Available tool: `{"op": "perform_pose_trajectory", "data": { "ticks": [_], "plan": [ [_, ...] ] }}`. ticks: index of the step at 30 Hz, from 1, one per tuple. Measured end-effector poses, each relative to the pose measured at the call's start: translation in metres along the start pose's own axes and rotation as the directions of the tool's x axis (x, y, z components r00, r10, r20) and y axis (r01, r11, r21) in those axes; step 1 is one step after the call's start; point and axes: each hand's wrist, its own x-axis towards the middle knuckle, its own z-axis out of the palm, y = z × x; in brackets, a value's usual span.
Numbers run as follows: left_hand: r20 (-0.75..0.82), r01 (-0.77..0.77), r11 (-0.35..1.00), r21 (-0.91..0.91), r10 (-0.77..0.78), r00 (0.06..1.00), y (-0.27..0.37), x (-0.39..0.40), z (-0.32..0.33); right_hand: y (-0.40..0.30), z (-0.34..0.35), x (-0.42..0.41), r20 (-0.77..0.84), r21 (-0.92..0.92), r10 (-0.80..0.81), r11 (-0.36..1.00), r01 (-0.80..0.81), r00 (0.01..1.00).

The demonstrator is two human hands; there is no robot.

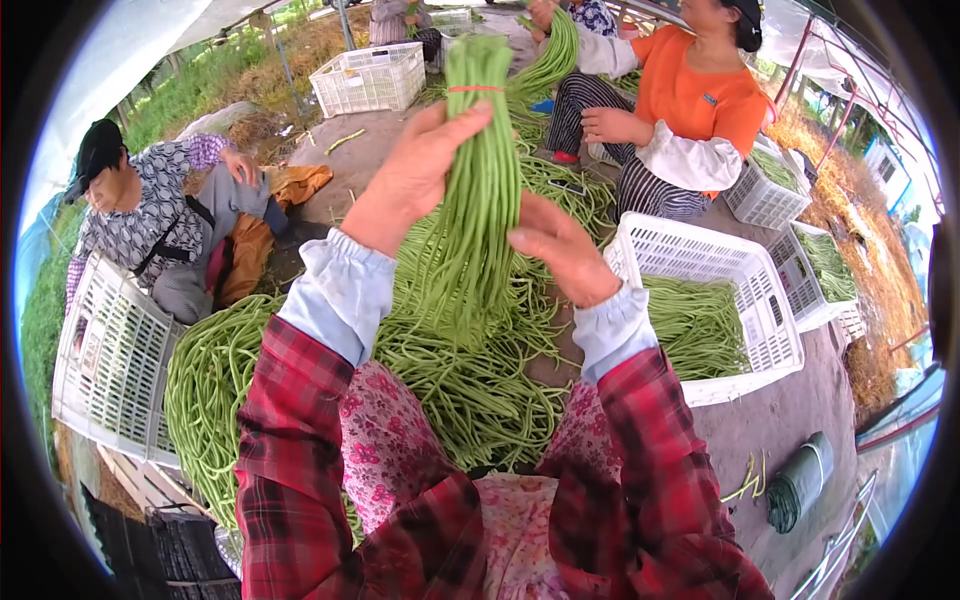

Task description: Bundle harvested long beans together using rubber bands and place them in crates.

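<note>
A bundle of long green beans (pixel 480 202) hangs upright in front of me, with a red band around it near its top. My left hand (pixel 424 161) grips the bundle just below the band, thumb across its front. My right hand (pixel 559 244) is at the bundle's right side, lower down, with its fingers partly behind the beans; whether it grips them I cannot tell. Beneath lies a large loose pile of long beans (pixel 480 397), between my knees and beyond. Another heap of long beans (pixel 214 397) is at my left.
White plastic crates stand at right (pixel 772 300), far left (pixel 112 360) and beyond the pile (pixel 367 79). The right one holds beans. One person sits at left, another in orange at upper right holding beans, others farther back. A rolled green sheet (pixel 799 480) lies at lower right.
</note>
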Motion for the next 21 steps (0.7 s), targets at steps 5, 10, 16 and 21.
{"op": "perform_pose_trajectory", "data": {
  "ticks": [5,10,16,21],
  "plan": [
    [0.078,-0.089,0.976,0.2,0.075,0.994,-0.005,0.002,0.042,-0.014,0.012,0.024,-0.051,0.074,-0.202,0.976,0.205,0.978],
    [0.088,-0.091,0.958,0.271,0.07,0.994,-0.004,0.001,0.054,-0.005,0.009,0.018,-0.117,0.218,-0.081,0.97,0.105,0.99],
    [0.146,-0.047,0.979,0.197,0.018,0.989,-0.005,0.009,0.061,-0.01,0.004,0.008,-0.047,0.242,-0.118,0.962,0.126,0.992],
    [0.251,-0.078,0.974,0.21,0.024,0.968,-0.007,0.011,0.073,-0.004,0.002,0.0,-0.02,0.355,-0.116,0.928,0.115,0.993]
  ]
}}
